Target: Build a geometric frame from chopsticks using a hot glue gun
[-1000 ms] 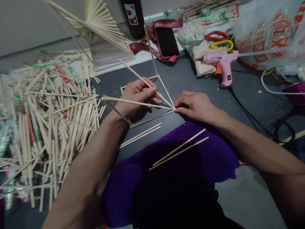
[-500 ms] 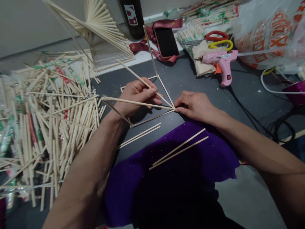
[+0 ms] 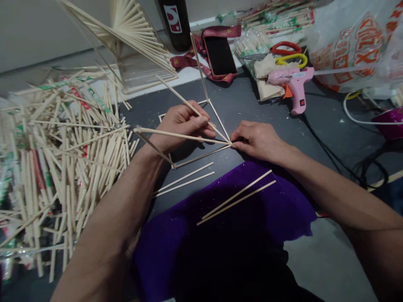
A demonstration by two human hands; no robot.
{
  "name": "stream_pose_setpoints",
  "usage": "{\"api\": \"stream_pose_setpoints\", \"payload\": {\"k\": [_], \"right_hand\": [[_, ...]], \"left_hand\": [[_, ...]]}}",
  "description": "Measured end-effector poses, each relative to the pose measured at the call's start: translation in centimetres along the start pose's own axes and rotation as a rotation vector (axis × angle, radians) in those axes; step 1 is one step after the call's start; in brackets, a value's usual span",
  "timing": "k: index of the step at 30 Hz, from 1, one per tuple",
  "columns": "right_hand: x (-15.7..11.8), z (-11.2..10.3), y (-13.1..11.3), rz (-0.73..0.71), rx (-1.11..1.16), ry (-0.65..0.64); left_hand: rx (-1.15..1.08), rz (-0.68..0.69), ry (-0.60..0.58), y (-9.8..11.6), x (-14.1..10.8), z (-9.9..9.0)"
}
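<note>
My left hand [image 3: 185,126] pinches a chopstick [image 3: 176,95] between thumb and fingers. That stick slants up to the left, its lower end meeting the right corner of a chopstick frame [image 3: 201,156] on the dark table. At that same corner, the thumb and fingers of my right hand [image 3: 256,136] are closed on the joint. Another stick runs from this corner across my left wrist to the left. From the frame's far corner one more stick rises. Two loose chopsticks [image 3: 185,183] lie on the table in front of the frame, and two others [image 3: 237,197] on the purple cloth.
A big heap of chopsticks [image 3: 69,167] covers the left side. Behind it stands a twisted chopstick structure [image 3: 141,46]. At the back are a dark bottle [image 3: 174,25] and a phone [image 3: 220,56]. A pink glue gun [image 3: 296,84], scissors [image 3: 291,61] and a plastic bag [image 3: 352,46] are at the right.
Both hands stay nearly still at the frame's corner. The two loose sticks on the table now lie farther apart at their right ends; the nearer one has shifted toward me.
</note>
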State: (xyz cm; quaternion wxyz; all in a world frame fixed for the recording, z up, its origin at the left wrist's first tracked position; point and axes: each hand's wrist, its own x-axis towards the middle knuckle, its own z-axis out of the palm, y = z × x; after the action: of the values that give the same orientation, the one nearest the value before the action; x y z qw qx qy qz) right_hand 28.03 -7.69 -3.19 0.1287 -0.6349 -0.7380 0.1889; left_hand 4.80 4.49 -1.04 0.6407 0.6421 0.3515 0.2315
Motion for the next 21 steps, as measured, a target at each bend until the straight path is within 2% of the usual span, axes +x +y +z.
{"api": "stream_pose_setpoints", "payload": {"k": [8,21], "right_hand": [[0.08,-0.25,-0.35,0.023,-0.014,-0.019],[-0.10,-0.13,-0.02,0.005,-0.015,-0.027]], "left_hand": [[0.015,0.026,-0.011,0.16,-0.06,0.03],[-0.010,0.090,-0.122,-0.36,0.44,-0.26]]}}
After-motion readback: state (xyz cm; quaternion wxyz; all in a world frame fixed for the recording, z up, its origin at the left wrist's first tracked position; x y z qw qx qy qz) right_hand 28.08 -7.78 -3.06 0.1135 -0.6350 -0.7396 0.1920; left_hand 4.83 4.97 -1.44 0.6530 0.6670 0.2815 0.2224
